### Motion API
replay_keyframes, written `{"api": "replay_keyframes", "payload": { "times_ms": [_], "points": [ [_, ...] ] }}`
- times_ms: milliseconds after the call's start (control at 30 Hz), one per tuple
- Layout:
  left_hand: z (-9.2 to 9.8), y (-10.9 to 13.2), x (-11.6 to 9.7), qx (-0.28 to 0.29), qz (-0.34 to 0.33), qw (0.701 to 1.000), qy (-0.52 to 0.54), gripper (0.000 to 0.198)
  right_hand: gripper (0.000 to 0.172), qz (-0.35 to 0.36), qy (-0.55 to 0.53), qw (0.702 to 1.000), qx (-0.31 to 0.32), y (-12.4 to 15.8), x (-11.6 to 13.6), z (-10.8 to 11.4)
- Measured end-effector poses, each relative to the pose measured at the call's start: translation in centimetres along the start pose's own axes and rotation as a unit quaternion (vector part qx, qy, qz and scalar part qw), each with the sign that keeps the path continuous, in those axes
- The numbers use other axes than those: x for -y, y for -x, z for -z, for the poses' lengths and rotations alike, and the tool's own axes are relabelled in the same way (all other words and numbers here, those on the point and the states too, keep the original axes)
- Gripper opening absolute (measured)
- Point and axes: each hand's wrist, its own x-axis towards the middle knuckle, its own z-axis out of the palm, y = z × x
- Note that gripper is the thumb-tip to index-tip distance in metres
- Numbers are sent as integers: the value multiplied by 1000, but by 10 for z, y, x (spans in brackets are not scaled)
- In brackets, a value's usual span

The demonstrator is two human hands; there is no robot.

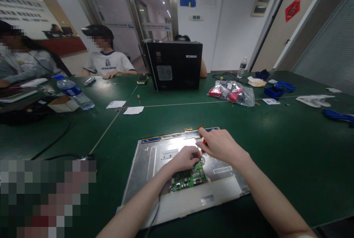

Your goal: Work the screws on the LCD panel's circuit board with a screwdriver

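A flat metal display panel lies on the table in front of me, its back side up. A green circuit board sits on its middle, and a narrow blue circuit strip runs along the far edge. My right hand is closed around a small screwdriver with a red handle, its thin shaft pointing down at the board's far corner. Beside that tip, my left hand has its fingers curled together at the board's edge; whatever they pinch is hidden. A dark cable hangs over the near edge.
Beyond the panel stand a black computer case and a clear bag with red items. Paper slips and another screwdriver lie ahead. A water bottle leans on a small box at left. Other people sit across the table.
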Motion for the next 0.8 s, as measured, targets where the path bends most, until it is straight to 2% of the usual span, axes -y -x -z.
{"api": "replay_keyframes", "payload": {
  "times_ms": [133, 367, 500, 633, 800],
  "points": [
    [0, -1, 2, -1, -2, 1000, 4, 14, 21, 23, -26, 999, -3, 3, 1, 3],
    [0, -1, 0, -1, -2, 1000, 2, 14, 32, -5, -5, 1000, 5, -1, 1, 0],
    [-1, -1, 2, 0, -2, 1000, 3, 15, 23, 16, -15, 1000, -6, 0, 1, -1],
    [-1, -2, 3, 4, -4, 1000, 6, 18, 21, 38, -26, 999, -22, 3, 0, 0],
    [0, -1, 2, 5, -1, 1000, -7, 17, 28, 7, 1, 1000, 2, 0, 0, 0]
  ]
}}
